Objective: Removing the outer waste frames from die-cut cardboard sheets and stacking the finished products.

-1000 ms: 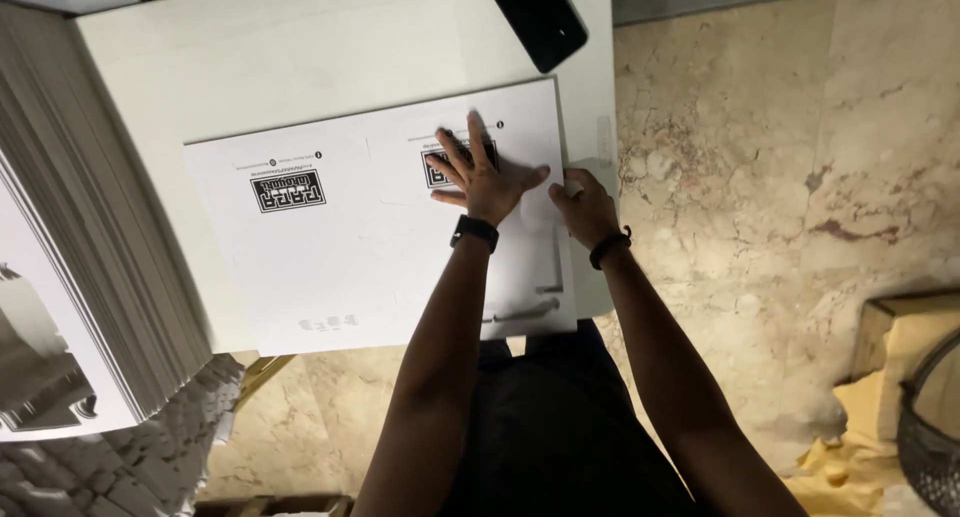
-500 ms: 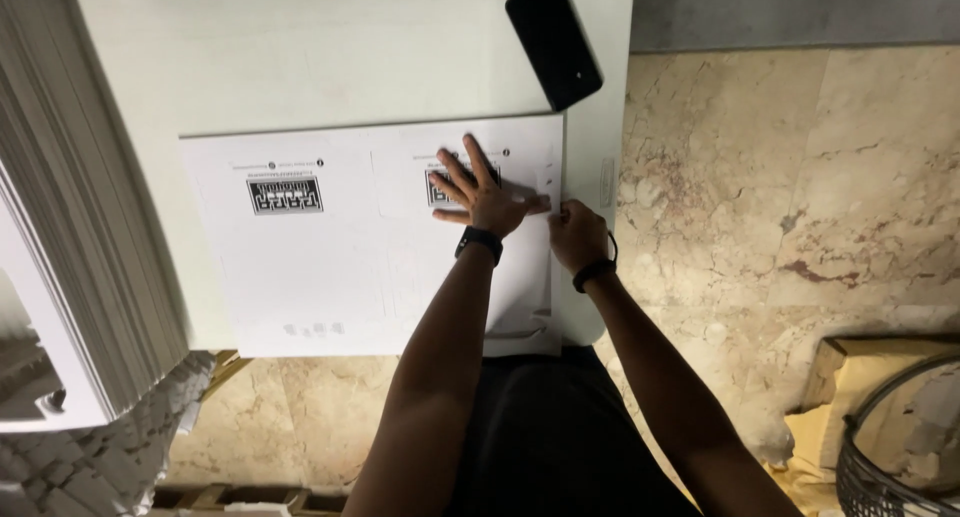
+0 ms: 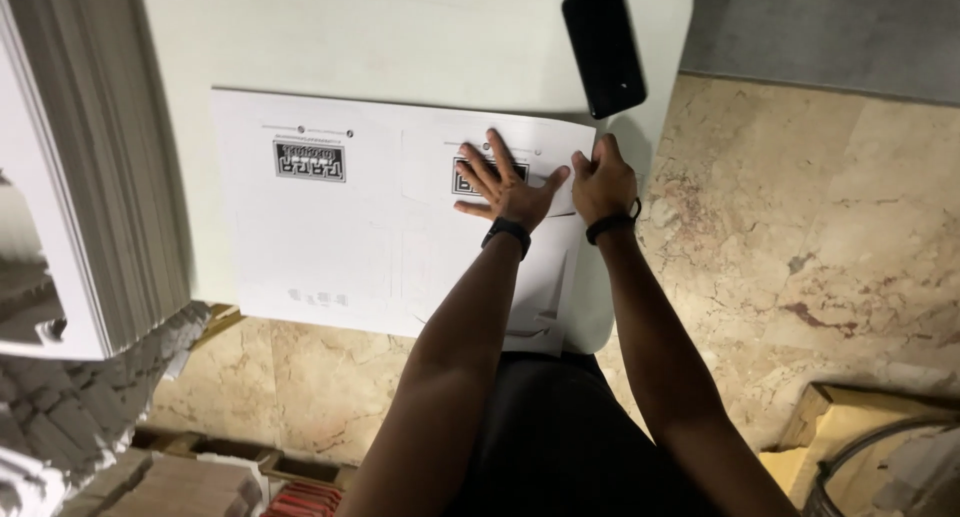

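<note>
The person is leaning over a pale, round-cornered surface (image 3: pixel 420 37), working a large flat white cardboard sheet printed with two black code blocks (image 3: pixel 320 227). The sheet is lying across the surface's near edge, its lower right part hanging just past that edge. The left hand (image 3: pixel 508 185) is pressing down flat on the sheet's right-hand code block, fingers (image 3: pixel 478 177) spread and released, gripping nothing. The right hand (image 3: pixel 603 182) is sitting at the sheet's right edge, fingers curled and pinching that edge. A black slab-shaped phone (image 3: pixel 603 45) is lying near the surface's far right corner. A tall stack of white sheets (image 3: pixel 90 177) is standing along the left edge.
</note>
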